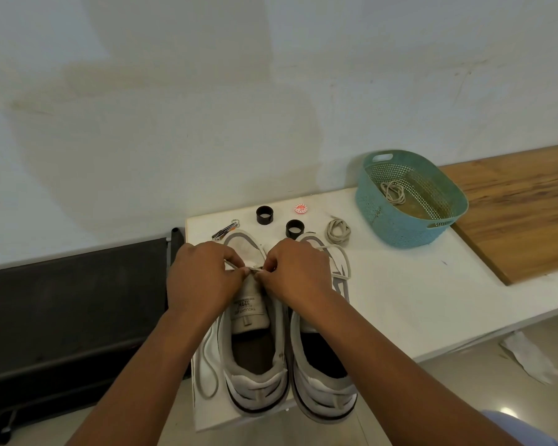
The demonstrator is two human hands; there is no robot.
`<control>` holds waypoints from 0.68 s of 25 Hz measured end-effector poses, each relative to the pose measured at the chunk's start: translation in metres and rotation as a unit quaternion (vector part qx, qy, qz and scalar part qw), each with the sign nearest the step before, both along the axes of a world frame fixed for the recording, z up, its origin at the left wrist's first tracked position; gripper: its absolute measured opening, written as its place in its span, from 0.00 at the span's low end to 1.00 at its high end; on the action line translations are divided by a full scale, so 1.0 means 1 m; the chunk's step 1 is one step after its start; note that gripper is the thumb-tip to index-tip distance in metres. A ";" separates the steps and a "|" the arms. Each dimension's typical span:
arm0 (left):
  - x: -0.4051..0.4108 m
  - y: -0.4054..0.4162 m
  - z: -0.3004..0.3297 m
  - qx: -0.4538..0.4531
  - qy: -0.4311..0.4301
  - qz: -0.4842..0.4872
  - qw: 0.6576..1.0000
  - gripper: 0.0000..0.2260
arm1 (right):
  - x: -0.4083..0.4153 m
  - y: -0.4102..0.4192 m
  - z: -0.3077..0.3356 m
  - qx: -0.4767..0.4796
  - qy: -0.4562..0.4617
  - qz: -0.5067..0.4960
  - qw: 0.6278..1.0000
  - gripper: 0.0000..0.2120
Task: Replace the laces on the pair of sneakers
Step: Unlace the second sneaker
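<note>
Both sneakers on white tabletop (400, 284), heels toward person for eyelet access. Left hand (203, 278) and right hand (298, 272) each pinch lace (239, 267) over left sneaker (255, 365) tongue. Coiled lace (337, 231) beside right sneaker (322, 381), another in basket (397, 226).

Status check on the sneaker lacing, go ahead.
Both hands, left hand and right hand, pinching the lace over the left sneaker. Spare coiled lace beside the right sneaker. Nothing in the way.
</note>
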State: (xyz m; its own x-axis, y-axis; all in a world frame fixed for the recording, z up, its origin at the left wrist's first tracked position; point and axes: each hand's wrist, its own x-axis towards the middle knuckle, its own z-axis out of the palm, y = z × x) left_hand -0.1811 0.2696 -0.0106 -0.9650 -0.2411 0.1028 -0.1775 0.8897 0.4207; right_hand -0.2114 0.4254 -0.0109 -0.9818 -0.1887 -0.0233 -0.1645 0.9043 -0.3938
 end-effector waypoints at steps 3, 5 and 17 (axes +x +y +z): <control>-0.002 0.002 0.002 0.057 0.017 0.018 0.998 0.04 | 0.000 -0.002 -0.004 0.001 -0.002 -0.004 1.000 0.10; -0.006 0.003 0.010 0.263 0.027 0.106 0.958 0.05 | 0.000 -0.003 -0.006 -0.007 -0.006 -0.008 1.000 0.08; 0.004 0.000 0.017 0.033 -0.041 -0.040 0.998 0.08 | -0.004 -0.001 -0.008 -0.003 0.002 -0.004 1.000 0.11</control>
